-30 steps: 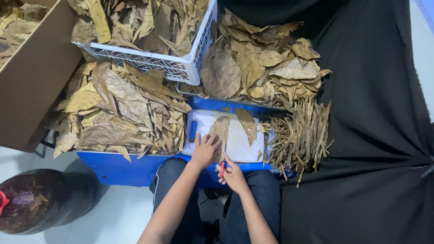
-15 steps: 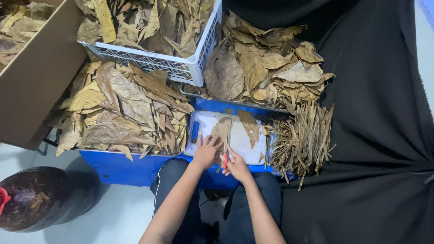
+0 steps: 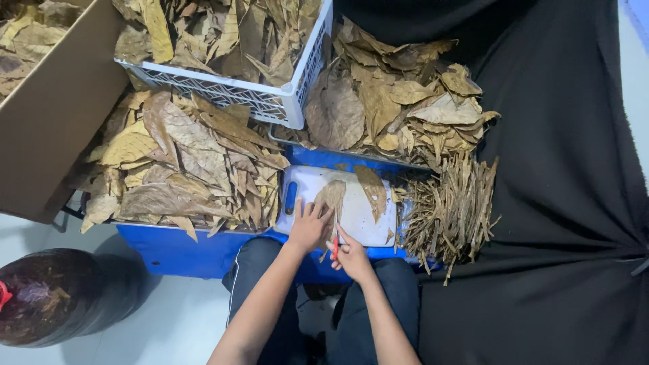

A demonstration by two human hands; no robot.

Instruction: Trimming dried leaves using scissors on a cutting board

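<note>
Both hands (image 3: 329, 238) pin a papery dried leaf (image 3: 332, 196) (red-handled blade (image 3: 335, 245)).

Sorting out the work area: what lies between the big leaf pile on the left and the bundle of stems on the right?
In the head view, a white cutting board lies between the leaf pile and the stems, with two leaves on it.

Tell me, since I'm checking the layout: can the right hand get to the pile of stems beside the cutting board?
Probably yes. The right hand is at the cutting board's near edge, the stems lie just to its right, and nothing stands between them.
</note>
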